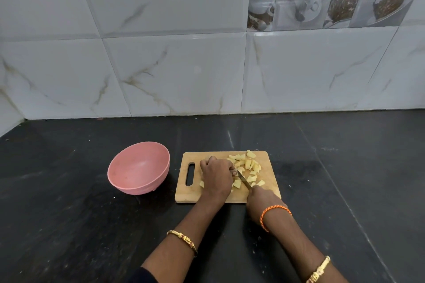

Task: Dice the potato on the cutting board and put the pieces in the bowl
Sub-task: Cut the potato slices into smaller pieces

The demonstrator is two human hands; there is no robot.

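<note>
A wooden cutting board (269,163) lies on the dark counter, with several pale yellow potato pieces (249,164) scattered over its right half. My left hand (216,173) sits on the board with curled fingers, holding down potato that is mostly hidden beneath it. My right hand (264,200) grips a knife (244,179) at the board's near right corner; the blade points up-left toward my left fingers. A pink bowl (139,167) stands left of the board, tilted toward me, with nothing inside.
The black stone counter (80,225) stretches around the board and bowl. A white marble-tiled wall (184,76) rises behind. Bangles circle both wrists and an orange thread band is on my right wrist.
</note>
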